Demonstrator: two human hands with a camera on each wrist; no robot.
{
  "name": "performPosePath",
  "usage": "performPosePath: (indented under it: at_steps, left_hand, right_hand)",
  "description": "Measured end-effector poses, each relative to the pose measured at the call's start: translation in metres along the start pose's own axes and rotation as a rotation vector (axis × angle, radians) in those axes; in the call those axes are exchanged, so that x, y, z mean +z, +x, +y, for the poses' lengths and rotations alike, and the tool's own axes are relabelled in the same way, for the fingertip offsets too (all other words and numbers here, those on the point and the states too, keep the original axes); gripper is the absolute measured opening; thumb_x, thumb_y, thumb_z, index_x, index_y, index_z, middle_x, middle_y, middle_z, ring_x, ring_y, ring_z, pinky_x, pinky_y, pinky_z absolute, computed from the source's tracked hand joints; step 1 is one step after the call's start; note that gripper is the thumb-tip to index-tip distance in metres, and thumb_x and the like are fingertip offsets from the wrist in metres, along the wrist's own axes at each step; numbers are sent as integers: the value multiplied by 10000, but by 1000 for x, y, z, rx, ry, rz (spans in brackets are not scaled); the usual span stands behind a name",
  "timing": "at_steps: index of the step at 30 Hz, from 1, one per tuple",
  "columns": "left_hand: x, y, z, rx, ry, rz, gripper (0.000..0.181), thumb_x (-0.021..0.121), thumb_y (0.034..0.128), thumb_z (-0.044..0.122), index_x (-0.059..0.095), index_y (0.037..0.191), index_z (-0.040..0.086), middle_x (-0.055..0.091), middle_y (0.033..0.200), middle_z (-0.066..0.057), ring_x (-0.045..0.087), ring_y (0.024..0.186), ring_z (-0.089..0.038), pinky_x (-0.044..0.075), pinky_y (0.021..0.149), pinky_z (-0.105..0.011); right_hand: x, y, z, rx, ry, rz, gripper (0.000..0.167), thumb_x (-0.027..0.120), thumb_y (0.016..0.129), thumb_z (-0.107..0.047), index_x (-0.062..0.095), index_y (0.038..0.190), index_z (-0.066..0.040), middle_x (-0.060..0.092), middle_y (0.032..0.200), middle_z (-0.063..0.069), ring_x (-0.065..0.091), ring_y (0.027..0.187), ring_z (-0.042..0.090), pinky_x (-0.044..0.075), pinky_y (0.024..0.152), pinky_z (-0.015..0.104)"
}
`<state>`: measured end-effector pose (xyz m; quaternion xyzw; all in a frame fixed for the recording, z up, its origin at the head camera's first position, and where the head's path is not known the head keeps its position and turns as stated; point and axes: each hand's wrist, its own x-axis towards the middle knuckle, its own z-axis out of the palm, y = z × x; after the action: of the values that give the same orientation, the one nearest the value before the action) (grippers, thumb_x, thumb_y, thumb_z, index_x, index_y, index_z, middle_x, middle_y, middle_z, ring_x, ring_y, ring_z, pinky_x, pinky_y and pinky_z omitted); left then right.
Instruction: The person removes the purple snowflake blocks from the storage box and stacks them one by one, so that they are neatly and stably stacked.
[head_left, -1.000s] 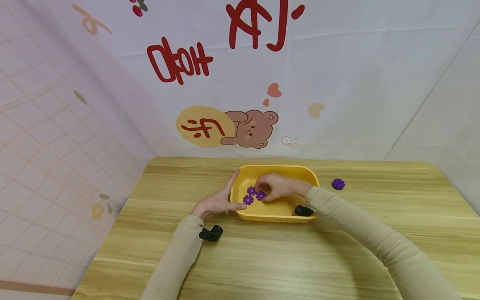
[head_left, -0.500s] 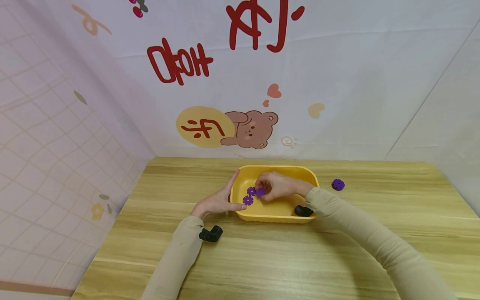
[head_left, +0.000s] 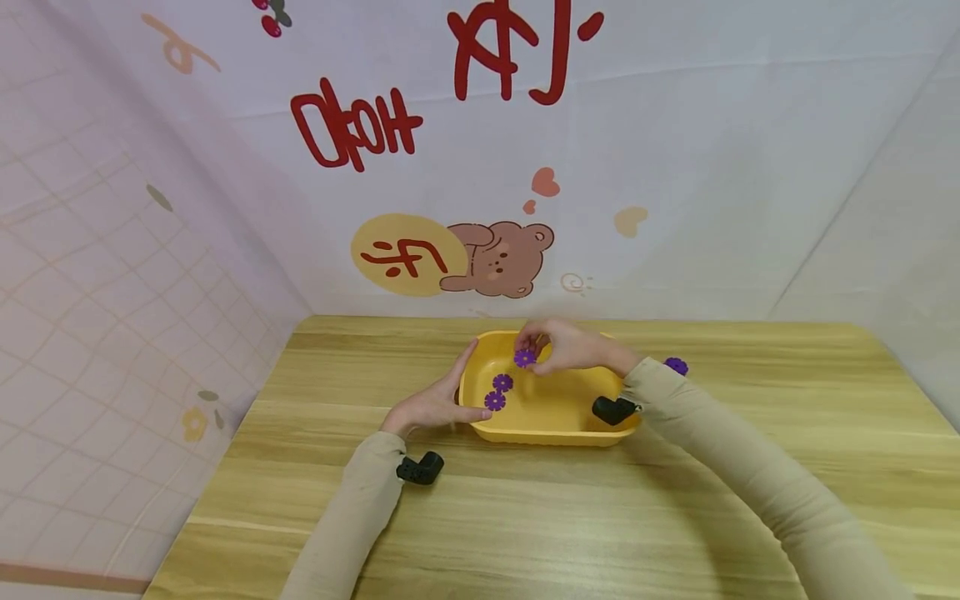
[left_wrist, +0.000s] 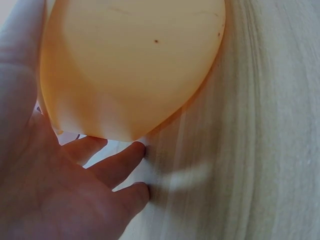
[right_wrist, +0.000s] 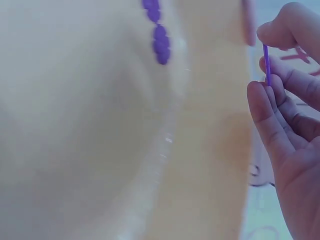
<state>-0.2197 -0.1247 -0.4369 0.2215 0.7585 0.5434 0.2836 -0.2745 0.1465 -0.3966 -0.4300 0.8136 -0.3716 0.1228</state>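
A yellow bin has my left hand at its left end, fingers spread and thumb over the near rim. In the left wrist view several fingers of that hand lie beside the bin's outer wall. Near the far rim, my right hand pinches a purple notched disc above the bin floor. The right wrist view shows the disc edge-on between thumb and fingertips of this hand. Two more purple discs lie in the bin's left part.
Right of the bin, partly hidden by the right sleeve, a purple piece sits on the wooden table. A printed cloth hangs behind the table. Black devices are on both wrists.
My right hand has lifted a purple disc from beside the other two and moved it toward the far rim. The left hand stays at the bin's left end.
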Motion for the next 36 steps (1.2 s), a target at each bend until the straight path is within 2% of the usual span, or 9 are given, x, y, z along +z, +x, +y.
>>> performPosePath:
  at_steps: [5,9,15,26,33,36]
  left_hand:
    - [-1,0,0,4,17,8,1176,770,837,156,-172,1531,268,27,1589,-148,579,1101,-269,444,994,-342]
    - [-2,-1,-1,-8,38,19,1178,775,832,167,-167,1533,265,28,1591,-146,569,1112,-271,409,1031,-363]
    - [-1,-3,-1,-16,35,29,1174,774,830,149,-153,1530,319,12,1594,-141,541,1161,-271,367,1064,-394]
    - [-2,-3,-3,-23,58,29,1178,778,830,164,-158,1532,304,-47,1602,-104,530,1176,-246,378,1055,-365]
    - [-2,-1,-2,0,80,19,1174,770,833,144,-165,1534,254,-42,1601,-117,510,1196,-253,359,1067,-364]
    - [-2,-1,-1,5,67,12,1176,768,833,140,-168,1531,281,-33,1599,-122,541,1159,-264,402,1034,-365]
  right_hand:
    - [-17,-9,-7,10,19,49,315,746,758,-24,655,1056,23,625,1002,69,612,881,199,542,812,320]
    - [-26,-19,-9,24,47,62,313,744,765,26,657,1066,34,625,1014,87,609,898,218,541,830,335]
    - [-38,-35,-11,40,37,79,301,739,761,37,666,1053,33,642,997,85,614,880,226,546,819,359]
    - [-64,-70,-4,73,-9,126,284,730,767,38,668,1044,37,636,993,78,611,886,235,554,800,353]
    - [-75,-95,7,133,-54,176,284,738,769,34,669,1043,15,638,989,62,611,885,214,554,800,338]
    - [-77,-106,12,138,-54,208,289,750,772,37,664,1047,13,638,988,69,615,882,219,555,799,334]
